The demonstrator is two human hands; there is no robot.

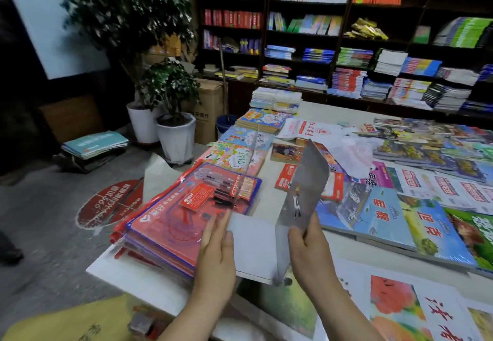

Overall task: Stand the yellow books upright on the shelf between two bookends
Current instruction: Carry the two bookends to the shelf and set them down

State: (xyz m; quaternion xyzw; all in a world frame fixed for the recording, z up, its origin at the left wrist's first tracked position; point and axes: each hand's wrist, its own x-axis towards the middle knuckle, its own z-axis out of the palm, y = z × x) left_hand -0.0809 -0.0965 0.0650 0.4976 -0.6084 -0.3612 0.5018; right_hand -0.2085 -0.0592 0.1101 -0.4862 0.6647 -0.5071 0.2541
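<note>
My left hand grips the white base of a clear L-shaped bookend, whose see-through upright rises over the table. My right hand holds a grey metal bookend by its lower edge, tilted and touching the clear one. Both are above the near edge of the white table. A loose heap of yellow books lies flat on the dark shelf at the back. Something yellow with printed characters shows at the bottom left corner; it is blurred.
A stack of red plastic-wrapped pen sets lies left of my hands. Picture books cover the table to the right. Two potted plants and a cardboard box stand on the floor to the left.
</note>
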